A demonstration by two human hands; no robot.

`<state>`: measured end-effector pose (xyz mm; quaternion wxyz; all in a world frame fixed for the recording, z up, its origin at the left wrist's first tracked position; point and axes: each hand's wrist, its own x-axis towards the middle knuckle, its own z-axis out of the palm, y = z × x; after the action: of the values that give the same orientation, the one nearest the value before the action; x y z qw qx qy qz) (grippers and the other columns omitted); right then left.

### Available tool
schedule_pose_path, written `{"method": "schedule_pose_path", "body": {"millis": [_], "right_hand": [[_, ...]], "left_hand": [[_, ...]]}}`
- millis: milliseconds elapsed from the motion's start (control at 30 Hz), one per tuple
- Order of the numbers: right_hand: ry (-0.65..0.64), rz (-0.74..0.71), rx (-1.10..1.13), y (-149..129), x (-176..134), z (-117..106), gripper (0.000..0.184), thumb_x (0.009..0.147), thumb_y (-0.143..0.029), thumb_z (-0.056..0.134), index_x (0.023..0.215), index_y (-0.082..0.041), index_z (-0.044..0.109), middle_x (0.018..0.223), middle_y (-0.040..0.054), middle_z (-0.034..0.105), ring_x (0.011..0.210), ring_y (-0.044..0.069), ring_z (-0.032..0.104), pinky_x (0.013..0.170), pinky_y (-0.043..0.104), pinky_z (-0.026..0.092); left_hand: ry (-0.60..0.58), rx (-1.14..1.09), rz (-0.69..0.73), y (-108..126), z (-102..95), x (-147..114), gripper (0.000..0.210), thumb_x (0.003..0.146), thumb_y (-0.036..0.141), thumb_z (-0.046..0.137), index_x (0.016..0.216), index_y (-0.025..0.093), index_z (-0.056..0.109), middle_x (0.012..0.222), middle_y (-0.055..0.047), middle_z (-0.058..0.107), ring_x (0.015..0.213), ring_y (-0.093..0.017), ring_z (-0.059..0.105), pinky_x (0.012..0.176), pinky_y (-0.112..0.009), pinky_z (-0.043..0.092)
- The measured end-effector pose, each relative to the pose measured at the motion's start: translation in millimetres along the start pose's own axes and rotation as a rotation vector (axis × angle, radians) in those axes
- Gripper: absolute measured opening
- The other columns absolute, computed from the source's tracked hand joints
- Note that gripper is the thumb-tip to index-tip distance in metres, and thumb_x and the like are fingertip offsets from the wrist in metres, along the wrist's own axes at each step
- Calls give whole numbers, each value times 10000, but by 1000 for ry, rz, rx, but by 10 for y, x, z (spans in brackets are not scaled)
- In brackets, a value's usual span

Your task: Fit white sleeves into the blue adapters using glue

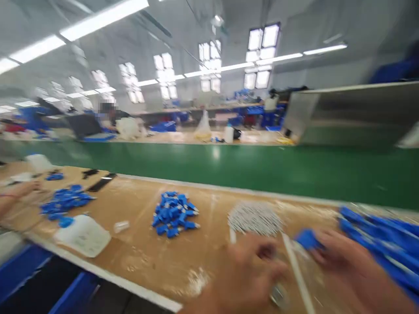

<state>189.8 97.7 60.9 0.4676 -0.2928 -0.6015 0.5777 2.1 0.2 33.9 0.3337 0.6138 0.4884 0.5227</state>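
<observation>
My right hand (343,257) pinches a small blue plastic piece (307,239) between thumb and fingers, above the right part of the brown worktable (140,253). Left of it, my left hand (248,274) is closed, fingers curled together; motion blurs it, and what it holds cannot be made out. Just below those fingers is a small round shiny object (278,296), also blurred. Beyond my left hand lies a heap of thin grey-white pins or rods (255,217). Long blue pieces (382,244) lie in a stack beside my right hand.
A pile of blue pieces with pale tips (173,213) lies mid-table. Farther left are a translucent jug (83,235), another blue pile (65,200), a dark phone-like slab (102,182) and another person's hand (24,189). Green floor (196,163) runs beyond the table.
</observation>
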Motion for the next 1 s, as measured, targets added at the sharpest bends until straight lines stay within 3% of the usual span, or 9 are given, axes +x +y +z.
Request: {"method": "schedule_pose_path", "body": {"millis": [33,133,267,367,467,567,667,867,1000], "right_hand": [[139,112,234,1,-103,72,302,767,-494,832,641,-260,690,623,33,578,545,171,534,457,304,479],[267,196,416,16,-265,319,305,707,-474,871,742,-217,712,735,12,648,655,153,602,541,248,527],[254,188,589,16,-388,561,242,781,-365,859,731,-195,694,749,-11,654,662,103,578,599,186,524],[250,216,604,48,-477,605,226,791,-367,858,768,-202,706,778,-15,654,648,89,556,592,175,511],[188,247,480,126,-524,497,263,823,-460,819,832,-216,723,798,-1,659,668,110,570,565,189,502],[203,212,69,256,-575,246,365,838,-566,771,882,-204,756,805,27,676,693,143,592,569,224,501],[263,242,-297,460,-680,6,393,811,-559,790,946,-190,782,873,51,721,728,160,604,606,249,495],[168,352,-361,834,-843,0,438,829,-540,755,1048,-162,787,792,54,722,636,159,578,523,256,436],[139,331,-365,892,-801,52,345,836,-506,755,920,-173,791,790,43,706,641,156,586,549,265,439]], "left_hand": [[29,-9,22,120,18,38,372,876,486,730,1212,326,723,1079,-90,748,982,-253,696,926,-415,544],[54,-116,73,248,48,147,398,911,345,727,1302,302,668,1214,-65,703,1046,-204,682,922,-347,569],[89,-242,106,165,123,130,378,900,270,751,1270,330,700,1200,-33,692,1114,-182,657,918,-274,564],[120,-282,120,109,156,89,302,895,250,756,1191,310,753,1110,-32,689,1050,-172,661,882,-255,562],[120,-326,73,96,129,69,238,902,284,747,1136,246,774,1107,-59,691,987,-182,680,853,-268,567],[137,-395,-21,38,46,50,233,924,337,720,1095,184,764,1099,-93,728,967,-197,697,875,-290,562],[185,-513,-161,-161,-32,13,281,919,392,722,1086,167,747,1030,-98,754,912,-196,707,827,-292,568],[246,-626,-379,-598,-24,-88,349,838,431,803,1056,165,745,941,-71,736,787,-151,671,724,-253,542],[241,-615,-411,-668,-11,-113,366,840,442,798,1068,161,742,964,-84,729,818,-161,663,724,-258,541]]}}
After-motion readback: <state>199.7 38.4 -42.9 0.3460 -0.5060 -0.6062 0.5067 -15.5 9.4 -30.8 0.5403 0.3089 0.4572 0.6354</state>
